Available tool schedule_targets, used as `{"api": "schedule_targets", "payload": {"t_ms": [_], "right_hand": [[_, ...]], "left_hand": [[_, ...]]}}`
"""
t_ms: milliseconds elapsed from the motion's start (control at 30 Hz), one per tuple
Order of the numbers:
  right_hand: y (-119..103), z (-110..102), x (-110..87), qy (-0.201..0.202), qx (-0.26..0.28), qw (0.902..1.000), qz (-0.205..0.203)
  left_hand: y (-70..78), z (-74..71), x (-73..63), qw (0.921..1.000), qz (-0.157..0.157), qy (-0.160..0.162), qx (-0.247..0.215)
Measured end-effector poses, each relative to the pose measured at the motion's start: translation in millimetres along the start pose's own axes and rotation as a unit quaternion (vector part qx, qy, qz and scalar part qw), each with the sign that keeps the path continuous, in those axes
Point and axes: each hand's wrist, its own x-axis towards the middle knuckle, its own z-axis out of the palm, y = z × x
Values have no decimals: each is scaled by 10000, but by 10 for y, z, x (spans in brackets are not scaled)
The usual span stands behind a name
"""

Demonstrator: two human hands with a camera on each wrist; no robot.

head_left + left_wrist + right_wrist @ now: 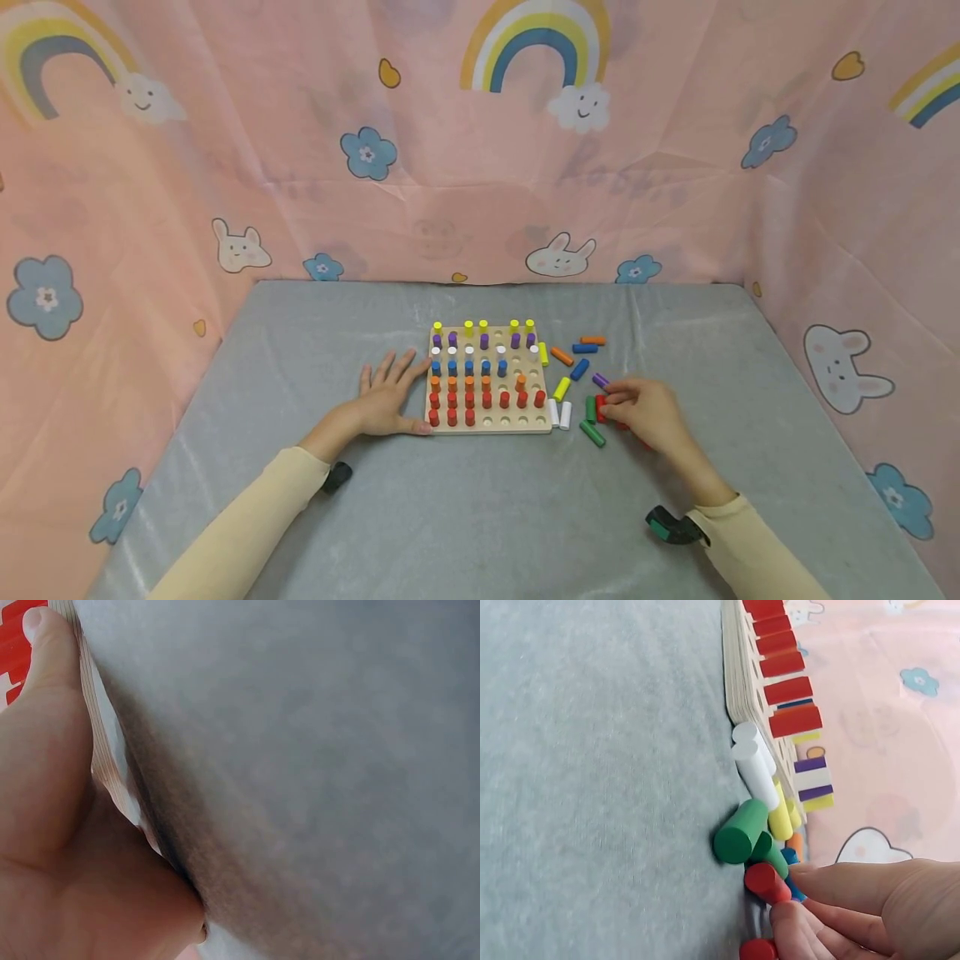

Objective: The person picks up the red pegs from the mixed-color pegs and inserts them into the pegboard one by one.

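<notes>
A wooden pegboard [517,423] carries upright rows of red, orange, blue, white, purple and yellow pegs, with some holes bare. My left hand [382,404] lies spread along its left edge, thumb at the near left corner beside the red pegs. To the board's right, my right hand [648,410] has thumb and fingertips around a red peg [765,880] lying on the cloth. Two green pegs [740,832] lie right beside it. Another red peg [758,949] shows below those fingers in the right wrist view.
Loose pegs lie between board and right hand: white pegs [566,415] near the board's edge, yellow [562,388], blue [580,369], orange [562,357] and a purple peg [600,380]. Grey cloth [480,517] covers the table; a pink printed curtain [450,208] encloses it.
</notes>
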Motion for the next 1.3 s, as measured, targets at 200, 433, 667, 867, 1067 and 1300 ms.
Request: {"api": "schedule_targets", "payload": {"t_ms": [200,433,667,867,1067,1300], "right_hand": [[-44,42,32,-153,5,9999,-53],[-65,79,83,-334,-47,9994,-82],[-76,124,113,-531,-103,9985,-108],[-69,131,116,-552,-123,9983,-166],[-72,129,114,-582,-136,9981,-156],[-69,134,112,-571,-105,9982,-115]], "left_hand": [[-61,51,31,9999,22,31,-94],[-69,65,32,9999,29,46,-97],[-9,12,8,10000,-22,-2,14],[6,-3,-7,10000,-23,-19,15],[-16,20,-2,9999,66,54,-107],[-39,39,21,9999,40,52,-130]]}}
